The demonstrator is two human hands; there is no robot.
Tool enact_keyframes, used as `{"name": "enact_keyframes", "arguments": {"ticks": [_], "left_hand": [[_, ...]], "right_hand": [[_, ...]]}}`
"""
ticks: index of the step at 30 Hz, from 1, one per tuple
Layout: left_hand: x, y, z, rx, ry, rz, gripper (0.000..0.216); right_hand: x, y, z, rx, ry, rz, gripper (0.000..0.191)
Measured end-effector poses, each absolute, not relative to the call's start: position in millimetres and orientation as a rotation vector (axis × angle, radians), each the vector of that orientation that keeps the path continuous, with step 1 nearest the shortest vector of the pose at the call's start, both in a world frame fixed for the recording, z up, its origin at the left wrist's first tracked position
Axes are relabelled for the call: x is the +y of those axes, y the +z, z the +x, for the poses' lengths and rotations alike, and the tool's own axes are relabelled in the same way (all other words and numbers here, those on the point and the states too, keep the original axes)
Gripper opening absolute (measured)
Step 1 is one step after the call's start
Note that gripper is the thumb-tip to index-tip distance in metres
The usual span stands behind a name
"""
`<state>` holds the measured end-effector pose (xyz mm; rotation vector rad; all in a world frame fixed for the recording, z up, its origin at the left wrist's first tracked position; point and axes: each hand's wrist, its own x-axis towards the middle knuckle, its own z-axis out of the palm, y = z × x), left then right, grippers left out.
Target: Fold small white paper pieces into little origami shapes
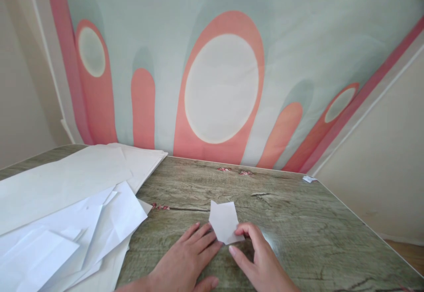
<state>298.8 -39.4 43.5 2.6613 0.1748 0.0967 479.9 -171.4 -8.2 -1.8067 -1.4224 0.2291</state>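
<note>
A small folded white paper piece (224,220) lies on the wood-grain table (298,221) near its front middle. My left hand (187,256) rests flat on the table with fingers stretched out, the fingertips touching the paper's lower left edge. My right hand (258,256) pinches the paper's lower right corner between thumb and forefinger.
A loose pile of white paper sheets (66,212) covers the table's left part. A wall hanging with pink arches and pale ovals (221,89) stands behind the table. A tiny paper scrap (309,179) lies at the far right corner. The table's right edge drops to the floor.
</note>
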Motion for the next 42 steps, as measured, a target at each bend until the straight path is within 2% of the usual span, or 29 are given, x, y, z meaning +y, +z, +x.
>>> {"name": "enact_keyframes", "arguments": {"ticks": [3,8,11,16,21,27,32,37,39,42], "left_hand": [[-39.4,42.8,298.4,0.186,0.128,2.659,0.058],[-38.7,30.6,294.4,0.243,0.288,2.654,0.057],[-37.8,23.0,293.1,0.279,0.356,2.664,0.056],[-35.8,13.8,293.4,0.344,0.470,2.638,0.057],[-36.5,15.4,294.5,0.314,0.487,2.575,0.056],[-40.1,20.7,296.9,0.225,0.410,2.464,0.073],[-42.7,17.1,295.7,0.261,0.321,2.389,0.068],[-44.7,27.6,300.5,0.211,0.270,2.166,0.026],[-44.5,29.0,303.6,0.255,0.301,2.059,0.022],[-44.0,25.9,307.5,0.368,0.299,1.847,0.031]], "right_hand": [[-169.4,-9.5,485.0,-1.417,0.205,-1.795,0.018],[-166.5,-9.7,493.0,-1.453,0.098,-1.830,0.049],[-165.9,-11.4,492.8,-1.507,0.107,-1.820,0.057],[-164.7,-13.7,487.7,-1.621,0.099,-1.733,0.044],[-162.0,1.5,481.8,-1.850,-0.170,-1.580,0.028],[-160.6,18.5,467.3,-2.065,-0.395,-1.381,0.018],[-158.6,14.1,453.6,-1.992,-0.557,-1.272,0.018],[-159.6,14.6,454.8,-1.783,-0.633,-1.266,0.019],[-162.2,10.7,458.9,-1.661,-0.552,-1.349,0.028],[-165.8,-2.1,465.4,-1.441,-0.211,-1.497,0.044]]}}
